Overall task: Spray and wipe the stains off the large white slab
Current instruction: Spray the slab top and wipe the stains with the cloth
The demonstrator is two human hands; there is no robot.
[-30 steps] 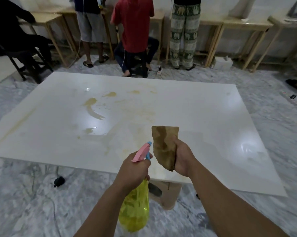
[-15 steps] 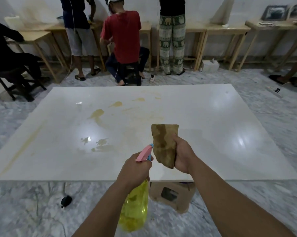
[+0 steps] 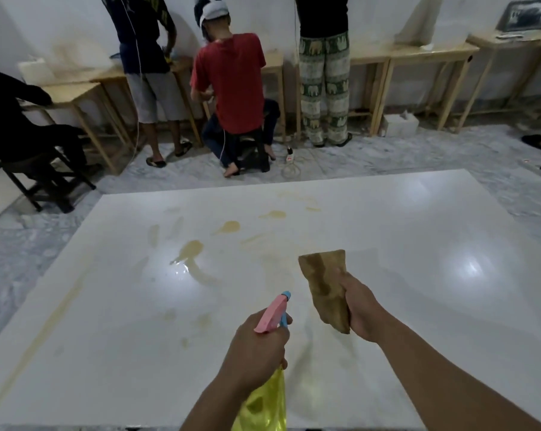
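Note:
The large white slab (image 3: pixel 418 306) fills the lower view, with yellow-brown stains (image 3: pixel 191 248) and smears across its left and middle. My left hand (image 3: pixel 256 346) grips a spray bottle (image 3: pixel 266 402) with a yellow body and a pink head, its blue nozzle pointing forward over the slab. My right hand (image 3: pixel 361 309) holds a stained brown cloth (image 3: pixel 325 287) upright above the slab, just right of the nozzle.
Beyond the slab's far edge, three people (image 3: pixel 231 85) stand or sit with their backs to me at wooden tables (image 3: pixel 431 54) along the wall. A seated person on a dark chair (image 3: pixel 29 169) is at the left. The floor is grey marble (image 3: pixel 14 244).
The view has moved forward and over the slab, so its near edge dropped to the bottom of the frame. Both hands keep their hold on bottle and cloth.

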